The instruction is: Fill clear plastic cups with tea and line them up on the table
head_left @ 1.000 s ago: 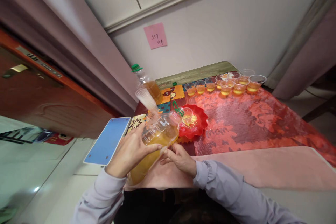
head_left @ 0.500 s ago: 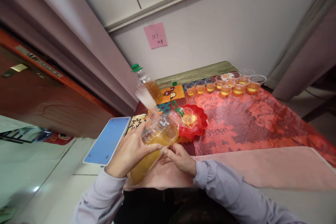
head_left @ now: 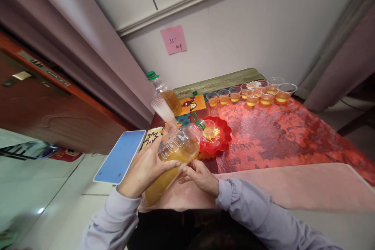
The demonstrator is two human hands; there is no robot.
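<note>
A large clear bottle of yellow liquid point(head_left: 178, 148) is tilted, its mouth over a clear cup point(head_left: 209, 129) on a red scalloped plate point(head_left: 224, 136). My left hand point(head_left: 146, 168) is wrapped round the bottle's near side, thumb across it. My right hand point(head_left: 199, 175) holds the bottle's lower side with its fingertips. A green strap or handle point(head_left: 198, 120) shows by the bottle's mouth. Some yellow liquid shows in the cup. Behind the bottle, a stack of clear cups point(head_left: 163, 110) leans to the left.
Several clear cups with yellow liquid point(head_left: 252, 97) stand along the table's back edge. A second bottle with a green cap point(head_left: 170, 95) stands at the back left, near a loose green cap point(head_left: 195, 93). A blue board point(head_left: 119, 157) lies at the left edge.
</note>
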